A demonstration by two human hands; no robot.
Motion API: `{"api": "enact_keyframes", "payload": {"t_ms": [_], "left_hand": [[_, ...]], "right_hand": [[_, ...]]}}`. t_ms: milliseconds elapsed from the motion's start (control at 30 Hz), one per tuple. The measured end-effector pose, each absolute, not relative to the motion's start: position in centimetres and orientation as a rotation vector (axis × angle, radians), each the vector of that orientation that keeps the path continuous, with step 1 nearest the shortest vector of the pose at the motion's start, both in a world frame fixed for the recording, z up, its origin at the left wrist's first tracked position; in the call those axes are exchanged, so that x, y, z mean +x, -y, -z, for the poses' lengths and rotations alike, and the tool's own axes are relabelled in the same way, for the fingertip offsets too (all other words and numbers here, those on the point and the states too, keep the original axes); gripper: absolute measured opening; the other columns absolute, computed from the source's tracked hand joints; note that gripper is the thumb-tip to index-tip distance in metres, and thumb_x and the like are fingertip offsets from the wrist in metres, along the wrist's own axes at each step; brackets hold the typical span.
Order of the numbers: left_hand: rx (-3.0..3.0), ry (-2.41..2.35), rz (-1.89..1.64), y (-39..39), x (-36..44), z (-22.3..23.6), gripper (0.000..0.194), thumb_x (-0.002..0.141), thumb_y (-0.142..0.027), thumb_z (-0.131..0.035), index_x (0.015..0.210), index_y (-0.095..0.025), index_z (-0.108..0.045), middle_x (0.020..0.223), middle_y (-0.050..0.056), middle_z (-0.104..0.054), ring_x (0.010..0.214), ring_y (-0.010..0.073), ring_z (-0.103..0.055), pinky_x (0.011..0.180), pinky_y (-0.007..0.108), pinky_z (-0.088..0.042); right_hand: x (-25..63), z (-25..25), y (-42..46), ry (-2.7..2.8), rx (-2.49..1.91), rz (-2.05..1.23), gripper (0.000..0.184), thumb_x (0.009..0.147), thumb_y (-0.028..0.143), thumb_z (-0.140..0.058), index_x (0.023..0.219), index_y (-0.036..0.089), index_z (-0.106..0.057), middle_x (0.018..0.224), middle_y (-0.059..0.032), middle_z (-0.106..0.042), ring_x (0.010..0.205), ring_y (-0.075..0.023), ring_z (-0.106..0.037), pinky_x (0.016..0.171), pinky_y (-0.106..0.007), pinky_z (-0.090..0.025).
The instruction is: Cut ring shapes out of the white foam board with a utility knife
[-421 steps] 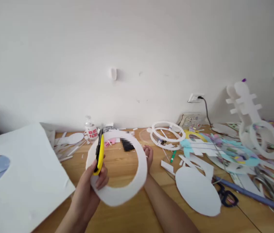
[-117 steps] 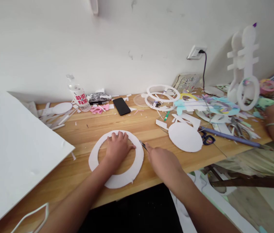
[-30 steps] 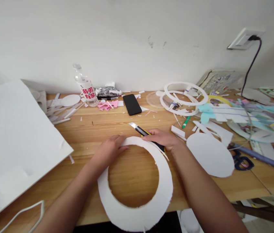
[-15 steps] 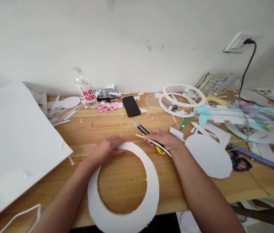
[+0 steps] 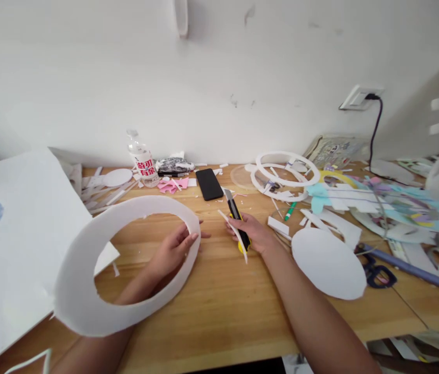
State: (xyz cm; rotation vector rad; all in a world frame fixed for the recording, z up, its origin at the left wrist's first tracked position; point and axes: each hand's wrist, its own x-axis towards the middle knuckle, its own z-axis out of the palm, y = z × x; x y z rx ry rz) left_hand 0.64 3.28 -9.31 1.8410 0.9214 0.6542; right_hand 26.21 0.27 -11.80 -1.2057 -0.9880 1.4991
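Uneven white ring [image 5: 74, 280] has risen, clamped by left grip [image 5: 175, 250]; right grip [image 5: 255, 231] clamps cutter [image 5: 235, 211].

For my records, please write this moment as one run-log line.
left hand: holds ring, tilted, raised off table | right hand: holds knife and strip | phone: lying on table

The ring [image 5: 74, 283] looks matt (foam-like), the table [image 5: 219, 317] smooth wood.

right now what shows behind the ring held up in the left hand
Through the white ring: the left hand, forearm, wooden tabletop and white board's corner. What the ring itself covers can't be seen.
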Motion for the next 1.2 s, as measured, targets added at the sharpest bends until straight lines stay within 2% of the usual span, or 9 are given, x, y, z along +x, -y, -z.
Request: {"api": "enact_keyframes", "payload": {"t_ms": [133,333,567,667,767,900,1000,1133,1200], "left_hand": [[1.521,-0.836,-0.593,-1.7,1.4,8.6,0.044,0.097,-0.046,-0.044,0.133,-0.02,-0.05,0.114,0.013,-0.072,0.081,0.0206,-0.068,0.072,0.035,-0.055],[1.323,-0.81,-0.601,-1.4,1.6,9.3,0.034,0.091,-0.046,-0.058,0.107,-0.018,-0.068,0.108,0.01,-0.07,0.089,0.0197,-0.064,0.079,0.031,-0.051],[1.2,-0.863,-0.661,-1.4,2.4,10.5,0.035,0.09,-0.052,-0.056,0.09,-0.018,-0.064,0.073,0.002,-0.063,0.061,0.0145,-0.055,0.06,0.027,-0.047],[1.2,-0.868,-0.729,-1.8,2.7,10.9,0.029,0.088,-0.048,-0.061,0.099,-0.021,-0.06,0.078,0.0,-0.063,0.066,0.0141,-0.058,0.064,0.026,-0.048],[1.245,-0.875,-0.789,-2.4,2.7,11.3,0.032,0.087,-0.046,-0.062,0.108,-0.022,-0.058,0.089,0.002,-0.066,0.073,0.0151,-0.06,0.067,0.027,-0.049],[1.38,-0.853,-0.718,-2.5,2.6,11.3,0.03,0.088,-0.047,-0.06,0.093,-0.018,-0.066,0.075,0.002,-0.066,0.068,0.0168,-0.061,0.065,0.028,-0.049],[1.496,-0.825,-0.63,-2.2,2.7,11.0,0.032,0.088,-0.047,-0.059,0.078,-0.018,-0.07,0.062,0.0,-0.062,0.059,0.0166,-0.058,0.062,0.029,-0.048],[1.581,-0.867,-0.672,-3.8,1.5,10.6,0.022,0.077,-0.042,-0.074,0.076,-0.02,-0.074,0.08,0.004,-0.073,0.084,0.0223,-0.065,0.086,0.033,-0.049],[1.56,-0.956,-0.759,-5.7,0.3,10.6,0.03,0.082,-0.049,-0.067,0.081,-0.019,-0.073,0.086,0.006,-0.074,0.084,0.022,-0.065,0.083,0.034,-0.05]], "right_hand": [[25.3,11.3,0.1,1.075,-1.25,-1.429,0.043,0.073,0.058,-0.074,0.085,0.019,-0.062,0.066,0.0014,-0.055,0.054,-0.0102,-0.045,0.048,-0.024,-0.034],[23.9,9.9,0.6,1.131,-1.304,-1.077,0.035,0.078,0.055,-0.071,0.083,0.021,-0.064,0.077,0.001,-0.058,0.071,-0.0132,-0.05,0.064,-0.024,-0.039],[21.7,8.8,1.8,1.497,-1.366,-0.84,0.035,0.091,0.052,-0.056,0.081,0.02,-0.063,0.07,0.0021,-0.057,0.066,-0.0125,-0.051,0.062,-0.023,-0.037],[21.4,9.3,1.9,1.619,-1.444,-0.732,0.035,0.096,0.05,-0.049,0.088,0.02,-0.063,0.074,0.0002,-0.063,0.067,-0.0135,-0.055,0.064,-0.024,-0.038],[21.2,9.7,1.9,1.718,-1.541,-0.604,0.031,0.097,0.046,-0.048,0.09,0.02,-0.064,0.083,-0.0032,-0.068,0.074,-0.0164,-0.06,0.069,-0.027,-0.039],[20.7,9.6,1.9,1.508,-1.475,-0.827,0.028,0.09,0.046,-0.059,0.103,0.022,-0.067,0.096,-0.003,-0.071,0.086,-0.0177,-0.064,0.075,-0.027,-0.045],[21.1,9.4,1.6,1.288,-1.463,-1.081,0.034,0.08,0.048,-0.07,0.099,0.02,-0.069,0.084,-0.0008,-0.069,0.072,-0.0143,-0.061,0.065,-0.024,-0.046],[23.5,9.3,1.2,1.138,-1.508,-1.232,0.04,0.073,0.049,-0.075,0.096,0.017,-0.067,0.067,0.0033,-0.059,0.053,-0.0089,-0.048,0.05,-0.021,-0.038],[25.2,9.4,1.1,1.168,-1.535,-1.295,0.041,0.072,0.05,-0.076,0.091,0.016,-0.066,0.063,0.0043,-0.055,0.052,-0.0081,-0.046,0.048,-0.02,-0.035]]}}
